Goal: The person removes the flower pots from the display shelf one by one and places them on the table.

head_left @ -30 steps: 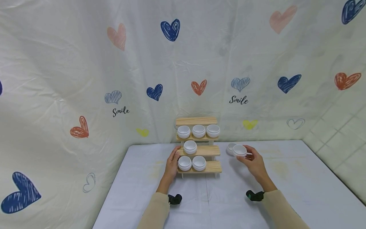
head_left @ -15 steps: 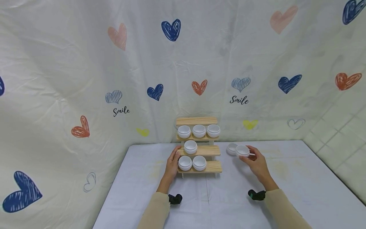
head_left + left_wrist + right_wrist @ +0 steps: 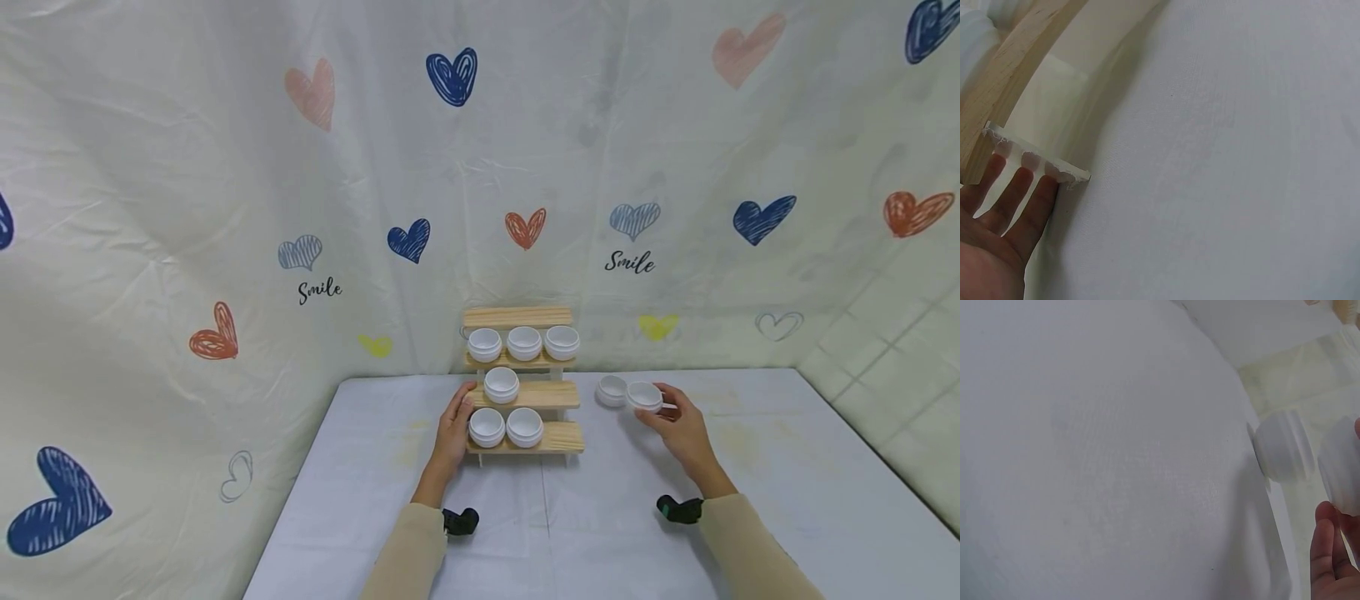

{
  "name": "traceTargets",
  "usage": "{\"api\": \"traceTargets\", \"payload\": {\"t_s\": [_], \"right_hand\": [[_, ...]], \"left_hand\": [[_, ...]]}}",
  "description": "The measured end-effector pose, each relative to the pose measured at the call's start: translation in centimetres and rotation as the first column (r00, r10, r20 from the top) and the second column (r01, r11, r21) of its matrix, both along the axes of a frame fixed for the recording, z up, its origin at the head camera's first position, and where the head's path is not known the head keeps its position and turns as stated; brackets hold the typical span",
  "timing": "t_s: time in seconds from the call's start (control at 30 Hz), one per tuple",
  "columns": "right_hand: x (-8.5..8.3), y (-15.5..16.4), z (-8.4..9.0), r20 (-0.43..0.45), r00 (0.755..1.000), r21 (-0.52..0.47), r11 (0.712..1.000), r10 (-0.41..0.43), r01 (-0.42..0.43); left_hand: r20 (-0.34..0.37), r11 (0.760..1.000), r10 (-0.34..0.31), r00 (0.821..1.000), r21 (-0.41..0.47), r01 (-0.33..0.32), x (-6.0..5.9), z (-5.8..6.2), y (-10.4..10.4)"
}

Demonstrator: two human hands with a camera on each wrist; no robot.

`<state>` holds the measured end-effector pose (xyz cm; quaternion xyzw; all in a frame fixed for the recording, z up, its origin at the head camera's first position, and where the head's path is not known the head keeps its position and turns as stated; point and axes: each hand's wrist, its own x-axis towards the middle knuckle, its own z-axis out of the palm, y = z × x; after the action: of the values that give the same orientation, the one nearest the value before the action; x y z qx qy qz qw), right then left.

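Drifting right and lower since a second ago: right hand (image 3: 681,427), fingers curled around small white jar (image 3: 644,396), right of centre frame beside second jar (image 3: 611,389). Left hand (image 3: 452,432) unmoved, fingers straight against wooden shelf (image 3: 558,437).

White jars (image 3: 644,395), pale wooden rack (image 3: 557,437)

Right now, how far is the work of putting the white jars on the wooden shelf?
Six white jars already stand on the wooden shelf: three on one step, one on the next, two on the lowest. The right hand holds a seventh jar beside the shelf; the left hand rests on the shelf's side. One more jar waits on the table.
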<state>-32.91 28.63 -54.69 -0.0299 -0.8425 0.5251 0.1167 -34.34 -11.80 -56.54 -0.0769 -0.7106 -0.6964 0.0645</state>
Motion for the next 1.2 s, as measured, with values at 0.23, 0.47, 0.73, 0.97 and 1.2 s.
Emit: {"api": "traceTargets", "payload": {"t_s": [0.23,0.47,0.73,0.97,1.2], "right_hand": [[-0.3,0.9,-0.6,0.016,1.000,0.018,1.000,-0.001,0.001],[-0.5,1.4,-1.0,0.034,0.999,0.025,1.000,-0.015,0.014],[-1.1,1.9,-1.2,0.063,0.997,0.039,0.998,-0.043,0.041],[-1.7,2.2,-1.4,0.067,0.996,0.032,0.998,-0.063,0.061],[-2.3,2.3,-1.6,0.100,0.991,0.037,0.996,-0.083,0.080]], "left_hand": [[0.001,1.000,0.001,1.000,-0.010,-0.001,0.0,0.0,0.0],[0.009,1.000,0.008,1.000,0.006,-0.008,-0.1,-0.2,0.1],[0.021,0.999,-0.022,1.000,0.029,0.021,2.1,3.0,0.0],[0.022,1.000,-0.011,1.000,0.014,0.011,2.1,3.1,0.0],[0.023,0.999,-0.018,1.000,0.027,0.017,1.9,3.0,0.0]]}}
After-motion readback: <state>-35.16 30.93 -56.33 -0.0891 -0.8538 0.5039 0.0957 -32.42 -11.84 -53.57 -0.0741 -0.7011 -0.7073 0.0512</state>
